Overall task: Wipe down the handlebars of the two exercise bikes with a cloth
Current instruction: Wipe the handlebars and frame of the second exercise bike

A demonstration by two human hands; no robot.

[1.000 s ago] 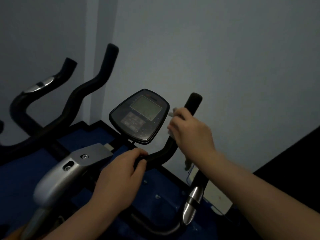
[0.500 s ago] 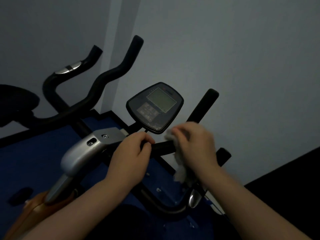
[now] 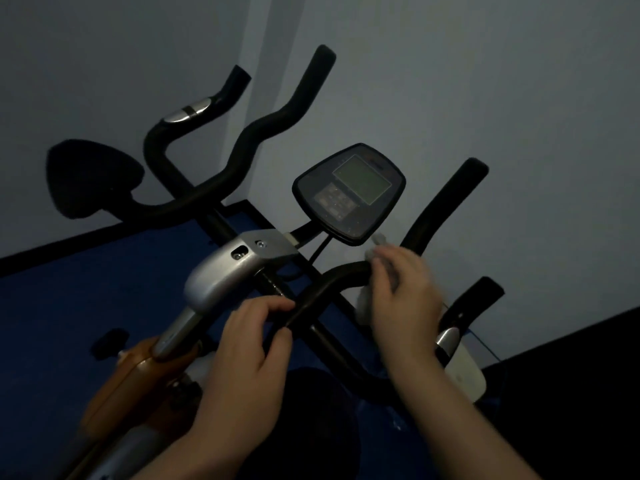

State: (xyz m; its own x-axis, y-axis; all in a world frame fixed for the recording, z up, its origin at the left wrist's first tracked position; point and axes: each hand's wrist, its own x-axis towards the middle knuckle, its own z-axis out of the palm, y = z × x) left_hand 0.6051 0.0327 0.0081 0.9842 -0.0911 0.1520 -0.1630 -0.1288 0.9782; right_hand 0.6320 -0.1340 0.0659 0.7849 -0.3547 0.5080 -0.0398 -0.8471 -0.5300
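The room is dim. The near bike's black handlebar [image 3: 341, 277] curves from the centre up to a right grip [image 3: 446, 206]. My right hand [image 3: 403, 299] is wrapped over the bar's right bend, shut on a pale cloth [image 3: 367, 303] that hangs below the fingers. My left hand [image 3: 252, 344] grips the lower left stretch of the same bar. The console [image 3: 349, 192] stands above between the grips. The second bike's black handlebar [image 3: 242, 143] rises at the upper left, untouched.
A silver stem housing [image 3: 225, 271] and orange frame [image 3: 138, 372] lie left of my left hand. A black saddle [image 3: 90, 178] sits far left. The pale wall stands close behind both bikes. Blue floor mat [image 3: 86, 289] lies below. A white object [image 3: 464, 372] rests low right.
My right hand slid with the cloth from the upper right grip down to the bar's bend. The view shifted, bringing the second bike's handlebar and a saddle further into view. My left hand stayed gripping.
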